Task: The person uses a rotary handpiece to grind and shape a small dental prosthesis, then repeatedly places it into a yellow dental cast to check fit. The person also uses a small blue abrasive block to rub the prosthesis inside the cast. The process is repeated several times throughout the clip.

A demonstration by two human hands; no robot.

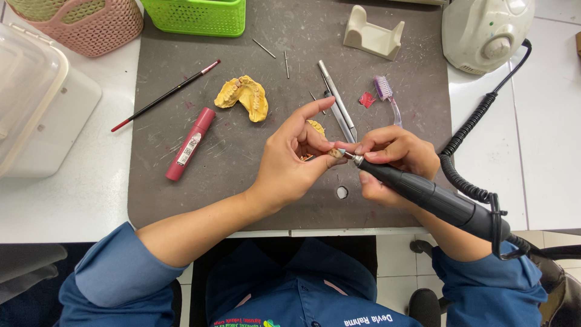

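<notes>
— Right then, small yellowish dental piece (334, 154) pinched mid-mat, just ahead of the table's near edge, with more yellow showing behind the fingers.

— Held by which side?

— Left hand (295, 158). Thumb and curled fingers closed around it, index finger stretched forward and clear. Piece poking out to the right, toward the tool.

— And the tool?

— Black rotary handpiece (423, 195), gripped pen-style in the right hand (396, 158), fingers pressed together near the metal nose. Long axis running from lower right up to upper left, tip meeting the piece from the right. Touching or a hair short, hard to say.

— Hands apart?

— Hardly. Fingertips nearly meeting over the piece, both equally near.

— Further out?

— Coiled black cable (469, 142) trailing from the handpiece rear up to a white motor unit (484, 27). Beyond the hands on the grey mat (181, 200): metal instruments (338, 100), a purple toothbrush (387, 97), a yellow dental cast (245, 97), a red tube (190, 144), a thin brush (166, 95).
</notes>
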